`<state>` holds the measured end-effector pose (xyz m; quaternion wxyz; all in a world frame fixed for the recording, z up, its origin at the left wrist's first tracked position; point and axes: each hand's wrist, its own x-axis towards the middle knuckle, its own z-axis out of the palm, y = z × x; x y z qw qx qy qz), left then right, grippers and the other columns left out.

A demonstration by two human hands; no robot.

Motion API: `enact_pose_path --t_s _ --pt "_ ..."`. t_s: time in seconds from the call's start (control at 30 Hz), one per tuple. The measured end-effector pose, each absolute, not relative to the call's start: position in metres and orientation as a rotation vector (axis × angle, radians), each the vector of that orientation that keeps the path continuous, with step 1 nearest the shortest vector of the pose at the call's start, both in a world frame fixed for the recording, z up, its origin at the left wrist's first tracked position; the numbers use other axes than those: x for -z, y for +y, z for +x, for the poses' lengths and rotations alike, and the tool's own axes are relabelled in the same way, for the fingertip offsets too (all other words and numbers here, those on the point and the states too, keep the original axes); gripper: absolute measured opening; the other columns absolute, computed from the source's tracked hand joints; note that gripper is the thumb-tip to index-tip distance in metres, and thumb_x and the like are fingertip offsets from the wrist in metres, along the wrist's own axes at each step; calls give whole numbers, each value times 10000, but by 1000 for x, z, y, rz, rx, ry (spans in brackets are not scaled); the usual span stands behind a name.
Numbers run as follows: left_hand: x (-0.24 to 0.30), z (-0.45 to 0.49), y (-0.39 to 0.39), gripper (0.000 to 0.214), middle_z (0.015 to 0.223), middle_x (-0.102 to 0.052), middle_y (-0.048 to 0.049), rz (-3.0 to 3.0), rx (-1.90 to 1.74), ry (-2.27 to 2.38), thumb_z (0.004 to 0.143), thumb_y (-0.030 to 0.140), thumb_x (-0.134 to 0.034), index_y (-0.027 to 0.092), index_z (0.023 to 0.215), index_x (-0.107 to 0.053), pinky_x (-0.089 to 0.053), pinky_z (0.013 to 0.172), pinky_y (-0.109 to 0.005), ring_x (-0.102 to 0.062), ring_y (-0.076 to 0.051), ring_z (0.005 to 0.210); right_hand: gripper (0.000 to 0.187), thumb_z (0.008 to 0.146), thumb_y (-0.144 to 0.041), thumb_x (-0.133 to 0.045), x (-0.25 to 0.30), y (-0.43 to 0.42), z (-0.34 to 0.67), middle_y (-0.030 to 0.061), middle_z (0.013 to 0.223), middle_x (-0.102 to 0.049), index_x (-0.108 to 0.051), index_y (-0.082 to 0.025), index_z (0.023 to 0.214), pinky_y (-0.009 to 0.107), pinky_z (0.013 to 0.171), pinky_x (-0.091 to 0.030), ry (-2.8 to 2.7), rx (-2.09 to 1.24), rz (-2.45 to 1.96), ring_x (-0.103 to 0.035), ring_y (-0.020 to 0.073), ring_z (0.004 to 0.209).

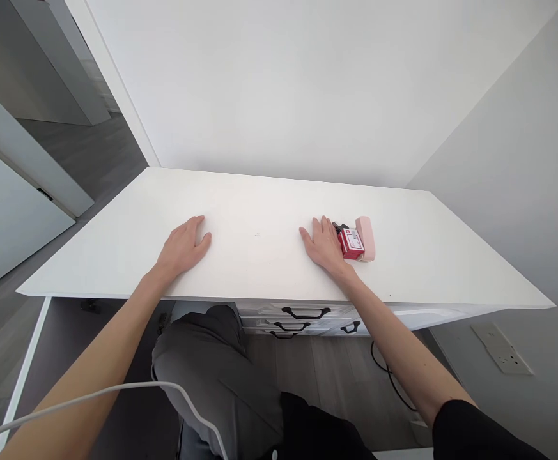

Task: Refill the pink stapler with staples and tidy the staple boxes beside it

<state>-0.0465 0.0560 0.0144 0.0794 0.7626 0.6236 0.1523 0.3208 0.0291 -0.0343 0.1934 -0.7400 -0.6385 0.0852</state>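
Note:
Both of my hands lie flat, palm down, on a white desk (pixel 259 198). My left hand (pixel 183 246) rests left of the middle with its fingers stretched out and nothing under it. My right hand (pixel 324 243) lies flat to the right, fingers stretched, its outer edge close beside a small red box (pixel 351 243). A pink block-shaped object (pixel 365 237) lies against the far side of the red box. A small black item (pixel 340 226) peeks out just behind my fingers.
White walls close the desk in at the back and right. Drawers with black handles (pixel 306 312) sit under the desk edge. My knee (pixel 202 348) is below the desk. A white cable (pixel 116 393) crosses the lower left. A wall socket (pixel 502 348) is at lower right.

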Motion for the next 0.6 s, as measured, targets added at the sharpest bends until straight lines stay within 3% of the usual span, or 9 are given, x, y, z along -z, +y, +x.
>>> enact_pose_path --t_s 0.27,0.6 --pt "-15 -45 57 720 1657 -505 -139 2274 -455 1881 1020 522 -364 126 1619 -427 -390 1254 -527 -486 -383 1503 783 1100 -587 -264 39 36 375 280 1766 -244 -361 -34 1645 546 1327 -201 -1686 -206 -2171 -197 384 1663" --pt "-17 -45 57 718 1637 -526 -148 2286 -459 1894 1018 527 -368 130 1612 -445 -415 1233 -540 -503 -394 1489 828 1082 -622 -271 44 44 392 294 1761 -238 -369 -10 1630 579 1322 -167 -1602 -200 -2202 -141 410 1667"
